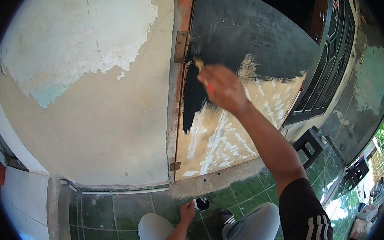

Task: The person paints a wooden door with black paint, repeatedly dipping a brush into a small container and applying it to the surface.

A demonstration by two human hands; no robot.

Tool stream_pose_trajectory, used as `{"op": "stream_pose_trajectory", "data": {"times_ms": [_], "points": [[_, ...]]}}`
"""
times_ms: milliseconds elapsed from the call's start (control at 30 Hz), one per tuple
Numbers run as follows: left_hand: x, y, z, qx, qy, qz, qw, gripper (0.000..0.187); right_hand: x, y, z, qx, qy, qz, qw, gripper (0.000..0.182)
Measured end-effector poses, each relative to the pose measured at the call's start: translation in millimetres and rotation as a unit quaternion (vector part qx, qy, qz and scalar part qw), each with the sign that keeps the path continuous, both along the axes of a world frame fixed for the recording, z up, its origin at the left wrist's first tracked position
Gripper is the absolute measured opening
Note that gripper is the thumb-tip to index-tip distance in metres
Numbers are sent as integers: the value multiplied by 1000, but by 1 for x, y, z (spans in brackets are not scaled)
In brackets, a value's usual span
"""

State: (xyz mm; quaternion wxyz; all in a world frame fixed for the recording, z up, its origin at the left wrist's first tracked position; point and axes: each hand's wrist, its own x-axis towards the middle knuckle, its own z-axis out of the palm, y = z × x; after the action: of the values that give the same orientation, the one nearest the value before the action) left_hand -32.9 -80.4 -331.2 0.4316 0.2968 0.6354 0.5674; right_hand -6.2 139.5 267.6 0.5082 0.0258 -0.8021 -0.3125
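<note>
My right hand (223, 87) is closed round a paintbrush (199, 64), its bristles blurred against the door near the upper hinge (181, 46). Black paint covers the upper part of the door (243, 29) and runs down its left edge. The lower part is bare tan wood with white patches and streaks. Low down, between my knees and the door, my left hand (188, 211) grips a small cup of black paint (201, 204) by its side.
A rusty reddish frame (173, 108) borders the door on the left, beside a wall (100, 125) with peeling paint. Green tiles (135, 207) make up the floor. A black plastic stool (310, 145) stands at the right, near a dark panelled door (329, 63).
</note>
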Motion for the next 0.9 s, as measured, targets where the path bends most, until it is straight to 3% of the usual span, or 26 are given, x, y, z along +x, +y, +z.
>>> {"op": "stream_pose_trajectory", "data": {"times_ms": [100,200,233,367,467,567,667,733,800,900], "points": [[-2,1,-7,7,27,-6,1000,36,7,-17,-23,-13,-112,-25,993,10],[-2,2,-17,-3,-14,2,1000,37,15,-33,0,-210,-173,17,962,9],[-2,4,-25,2,-5,6,1000,37,15,-29,14,-278,-163,28,946,12],[0,4,-29,7,-11,20,1000,39,7,1,87,-365,-93,-36,926,18],[0,4,-30,15,15,15,1000,38,9,-4,126,-341,-41,-77,936,18],[-1,3,-33,10,31,-3,999,37,12,-11,125,-187,27,17,982,16],[1,2,-22,9,6,2,1000,37,10,-7,89,36,74,33,996,21],[5,-1,-18,13,-8,6,1000,37,9,6,49,93,-13,13,995,19],[4,2,-21,20,-10,4,1000,37,4,7,4,70,-39,-47,996,20],[6,0,-7,10,7,8,1000,37,10,-11,-35,10,-88,-45,995,20]]}}
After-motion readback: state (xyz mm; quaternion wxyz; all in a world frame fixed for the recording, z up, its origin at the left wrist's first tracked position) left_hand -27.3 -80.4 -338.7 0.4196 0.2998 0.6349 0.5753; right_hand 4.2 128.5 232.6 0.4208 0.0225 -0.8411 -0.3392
